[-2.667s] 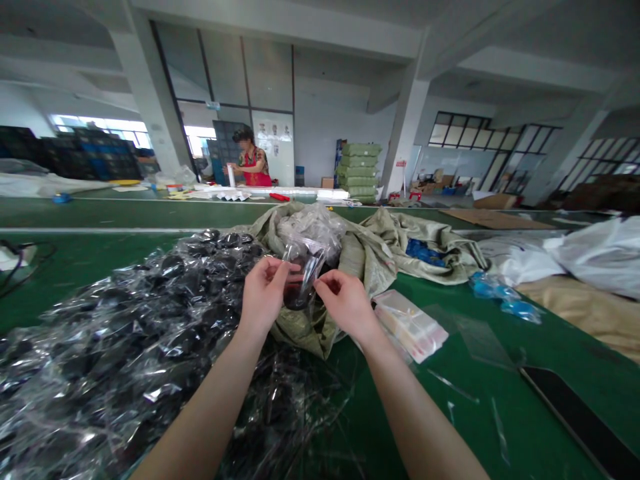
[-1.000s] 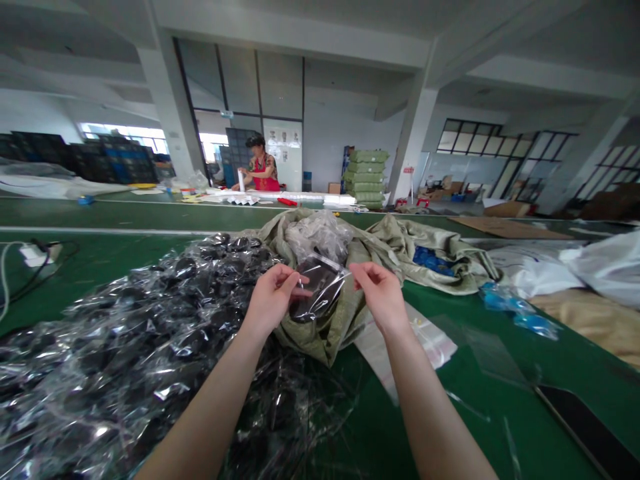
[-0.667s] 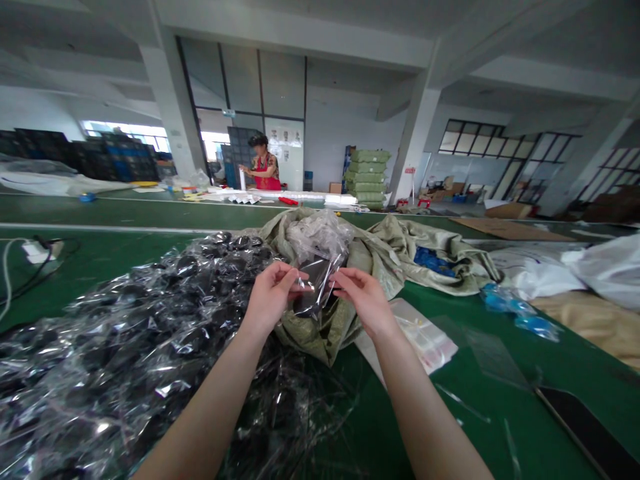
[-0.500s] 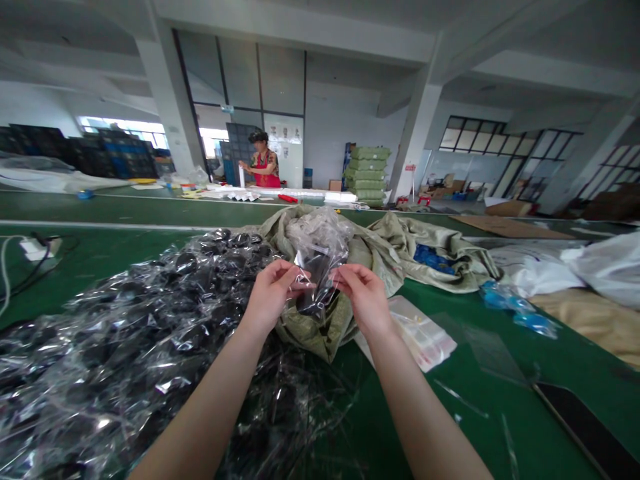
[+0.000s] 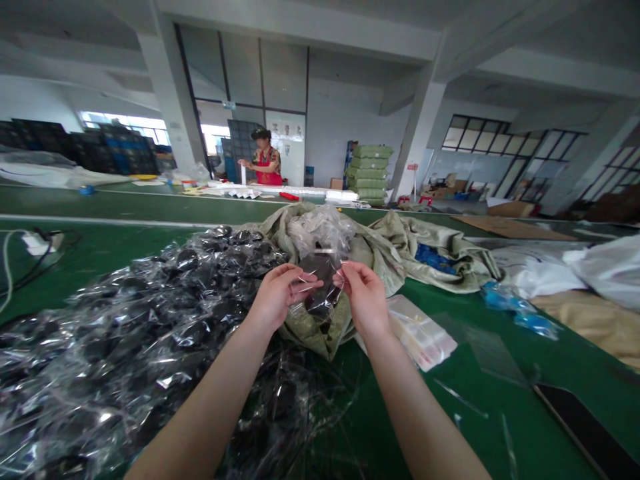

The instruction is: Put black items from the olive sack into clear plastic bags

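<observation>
Between my hands is a clear plastic bag (image 5: 323,277) with a dark, flat item inside; its exact kind I cannot make out. My left hand (image 5: 280,293) pinches the bag's left edge with thumb and fingers. On the opposite edge, my right hand (image 5: 363,290) pinches the film the same way. Beneath and behind the bag lies an olive woven sack (image 5: 327,333) with crumpled clear plastic (image 5: 320,227) at its mouth. A large heap of dark items in clear bags (image 5: 165,333) spreads to the left of my hands.
A stack of flat clear bags (image 5: 423,330) lies right of my hands. Farther right are a phone (image 5: 585,427), blue wrapped pieces (image 5: 523,310) and another woven sack (image 5: 450,267). A power strip (image 5: 37,243) sits at left. Across the tables a person (image 5: 265,160) handles a white piece.
The dark item now lies broader and flatter in the bag between my hands. Both hands keep hold of its edges, and my left hand has shifted slightly to the right.
</observation>
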Demonstrator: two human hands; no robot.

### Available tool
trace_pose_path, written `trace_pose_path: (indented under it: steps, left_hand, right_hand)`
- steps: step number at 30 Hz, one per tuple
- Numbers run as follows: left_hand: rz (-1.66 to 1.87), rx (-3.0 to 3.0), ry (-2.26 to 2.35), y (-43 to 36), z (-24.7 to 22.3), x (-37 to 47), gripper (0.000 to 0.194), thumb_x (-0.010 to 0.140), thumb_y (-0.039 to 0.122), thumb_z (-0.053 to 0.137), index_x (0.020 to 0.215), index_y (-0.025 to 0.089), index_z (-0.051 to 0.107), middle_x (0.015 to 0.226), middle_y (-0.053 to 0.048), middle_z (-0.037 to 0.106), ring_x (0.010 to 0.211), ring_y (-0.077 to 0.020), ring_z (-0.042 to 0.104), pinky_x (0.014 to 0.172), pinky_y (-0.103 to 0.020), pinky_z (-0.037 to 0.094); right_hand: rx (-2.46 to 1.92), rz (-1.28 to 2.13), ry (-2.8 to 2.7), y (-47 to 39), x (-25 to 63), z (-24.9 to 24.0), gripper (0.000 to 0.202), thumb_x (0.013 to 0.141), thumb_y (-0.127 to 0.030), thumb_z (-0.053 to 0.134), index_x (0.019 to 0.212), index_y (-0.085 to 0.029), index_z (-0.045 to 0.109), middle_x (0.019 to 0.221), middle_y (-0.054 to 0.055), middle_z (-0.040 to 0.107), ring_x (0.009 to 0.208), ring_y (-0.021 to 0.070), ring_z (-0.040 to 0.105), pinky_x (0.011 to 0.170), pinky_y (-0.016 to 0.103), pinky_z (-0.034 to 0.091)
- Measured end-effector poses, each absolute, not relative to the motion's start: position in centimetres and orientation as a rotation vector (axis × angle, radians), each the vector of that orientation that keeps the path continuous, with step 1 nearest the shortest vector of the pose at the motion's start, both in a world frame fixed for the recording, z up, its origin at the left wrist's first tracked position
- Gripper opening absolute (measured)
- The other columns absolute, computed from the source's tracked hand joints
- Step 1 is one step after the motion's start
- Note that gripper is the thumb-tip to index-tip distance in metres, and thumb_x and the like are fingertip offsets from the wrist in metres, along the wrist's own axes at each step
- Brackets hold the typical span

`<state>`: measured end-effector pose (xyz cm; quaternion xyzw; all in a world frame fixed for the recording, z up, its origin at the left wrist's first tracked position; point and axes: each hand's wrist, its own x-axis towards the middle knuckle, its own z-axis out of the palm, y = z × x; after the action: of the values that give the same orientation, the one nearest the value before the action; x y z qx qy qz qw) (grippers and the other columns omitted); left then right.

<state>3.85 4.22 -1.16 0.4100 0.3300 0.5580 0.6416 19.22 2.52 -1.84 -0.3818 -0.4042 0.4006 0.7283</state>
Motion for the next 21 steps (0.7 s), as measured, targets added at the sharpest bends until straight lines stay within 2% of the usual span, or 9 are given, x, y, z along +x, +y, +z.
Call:
trace_pose_path:
  steps: [4,7,9,12,16,19,21]
  left_hand:
    - [1.297,1.154,1.063,4.5,-1.6,3.9,0.019,0.071,0.031,0.067,0.077,0.017,0.056,0.08,-0.009,0.071,0.075,-0.0239,0.071,0.064,-0.03,0.051]
    - [1.686,1.566,1.374,3.9,-1.6,3.7,0.016,0.073,0.029,0.068,0.084,0.019,0.061,0.086,-0.006,0.066,0.078,-0.0209,0.065,0.074,-0.031,0.05]
    - [1.841,1.868,1.381,3.2,-1.4,3.6,0.009,0.079,0.026,0.064,0.085,0.021,0.062,0.087,-0.005,0.063,0.08,-0.019,0.062,0.079,-0.029,0.048]
    - [1.713,2.168,1.218,2.4,-0.9,3.6,0.011,0.085,0.025,0.058,0.088,0.022,0.068,0.089,-0.005,0.065,0.078,-0.0173,0.06,0.078,-0.028,0.048]
    - [1.624,2.13,1.042,2.4,-0.8,3.7,0.014,0.082,0.024,0.065,0.09,0.026,0.075,0.097,-0.005,0.07,0.086,-0.0197,0.064,0.085,-0.029,0.048]
    - [1.604,2.08,1.019,2.8,-1.0,3.4,0.012,0.079,0.025,0.068,0.086,0.027,0.077,0.095,-0.003,0.071,0.086,-0.0196,0.065,0.085,-0.028,0.049]
    - [1.551,2.223,1.089,2.9,-1.2,3.2,0.014,0.084,0.025,0.063,0.089,0.027,0.076,0.097,-0.002,0.071,0.086,-0.0181,0.066,0.083,-0.027,0.05]
  right_hand:
    - [-0.899,0.776,-1.019,2.2,19.4,-1.8,0.02,0.074,-0.039,0.068,0.081,-0.02,0.066,0.067,-0.001,0.065,0.063,0.0139,0.061,0.067,0.029,0.052]
    - [-0.994,0.66,-1.231,1.9,19.4,-1.9,0.018,0.079,-0.036,0.064,0.085,-0.019,0.068,0.067,0.0,0.066,0.063,0.015,0.061,0.066,0.029,0.05]
    - [-1.05,0.589,-1.336,1.7,19.4,-2.0,0.019,0.082,-0.035,0.061,0.09,-0.019,0.068,0.072,0.001,0.068,0.066,0.0162,0.062,0.068,0.029,0.05]
    - [-1.1,0.52,-1.472,1.3,19.1,-2.1,0.021,0.085,-0.031,0.057,0.097,-0.019,0.069,0.08,0.003,0.071,0.071,0.0172,0.063,0.071,0.03,0.05]
    - [-1.106,0.473,-1.594,0.9,18.6,-2.0,0.022,0.087,-0.026,0.054,0.1,-0.02,0.07,0.086,0.004,0.071,0.074,0.0175,0.063,0.073,0.03,0.05]
    - [-1.113,0.421,-1.659,0.8,18.5,-2.0,0.021,0.088,-0.024,0.052,0.101,-0.021,0.069,0.089,0.004,0.07,0.077,0.0178,0.063,0.075,0.03,0.049]
    - [-1.116,0.38,-1.701,0.8,18.5,-2.1,0.022,0.088,-0.022,0.051,0.102,-0.02,0.068,0.09,0.005,0.07,0.08,0.018,0.063,0.075,0.03,0.049]
